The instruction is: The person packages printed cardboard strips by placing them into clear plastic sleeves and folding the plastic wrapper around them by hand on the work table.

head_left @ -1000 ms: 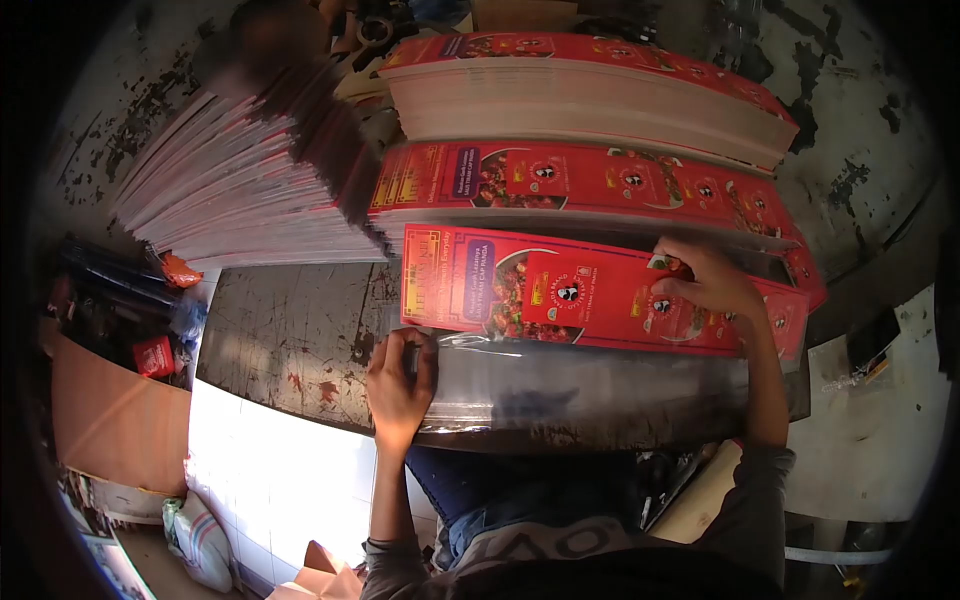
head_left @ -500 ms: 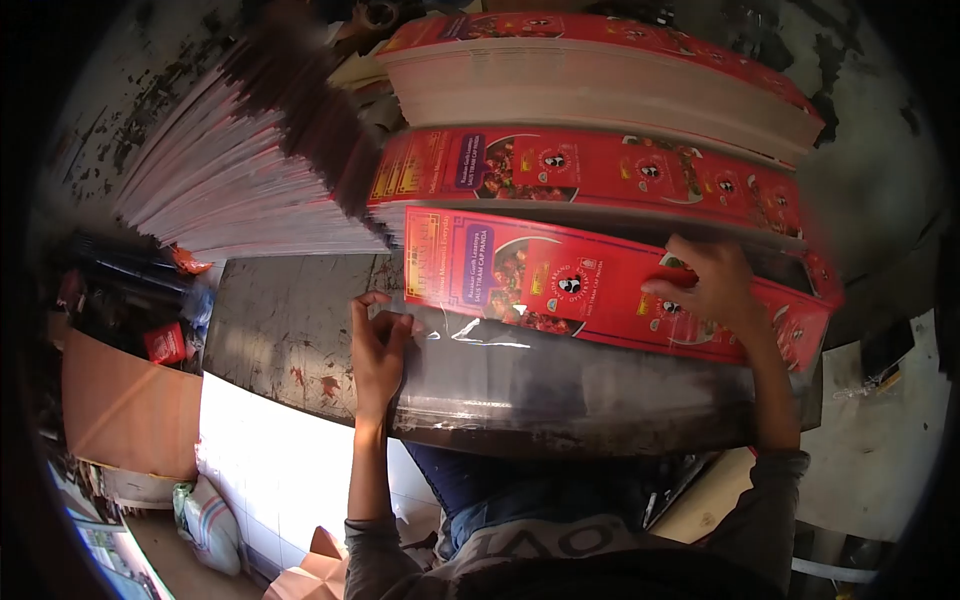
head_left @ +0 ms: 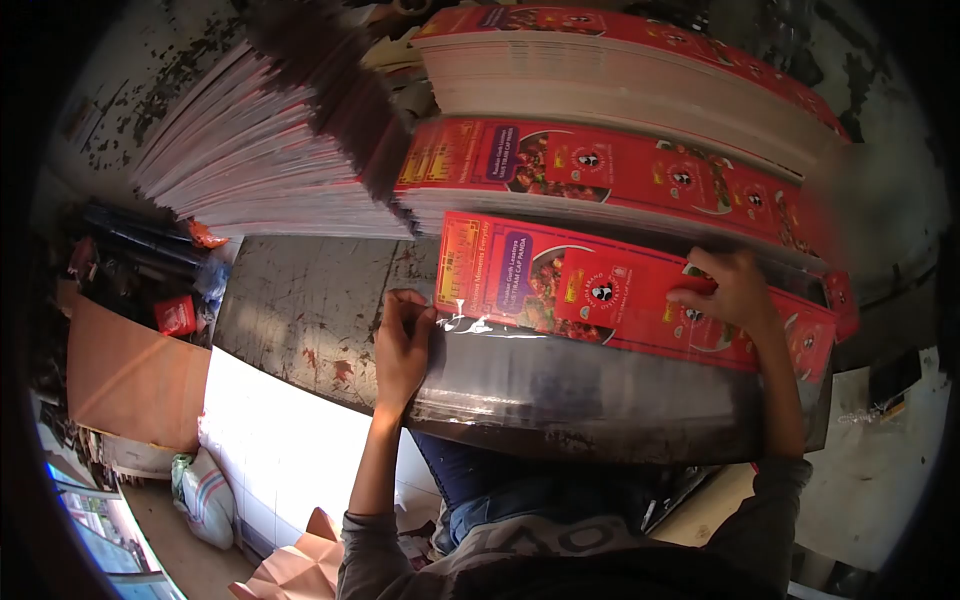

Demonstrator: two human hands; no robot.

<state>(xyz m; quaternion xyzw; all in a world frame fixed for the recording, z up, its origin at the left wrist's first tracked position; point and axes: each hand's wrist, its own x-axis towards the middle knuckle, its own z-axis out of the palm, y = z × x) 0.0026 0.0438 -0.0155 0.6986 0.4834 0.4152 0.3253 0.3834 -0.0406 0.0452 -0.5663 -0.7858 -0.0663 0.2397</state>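
A long red printed card (head_left: 600, 290) lies slantwise on the table with clear plastic film (head_left: 560, 385) along its near side. My left hand (head_left: 404, 335) is at the film's left end, thumb and fingers pinched together near the card's lower left corner; what is between them is too small to tell. On the card's right part rests my right hand (head_left: 728, 290), thumb and forefinger curled and apart, nothing visible between them. Just beyond the card is a stack of the same red cards (head_left: 640, 170).
A taller stack of cards (head_left: 620, 75) stands at the back. Fanned pale-edged sheets (head_left: 280, 150) fill the back left. Below left are a brown cardboard panel (head_left: 135, 380), a red packet (head_left: 175, 315) and a white sack (head_left: 207, 500). The dark worn tabletop (head_left: 290, 310) shows at left.
Card and stacks appear shifted right in view. The card is more slanted than a second ago, and my left hand's fingers have come closer together at the film's edge.
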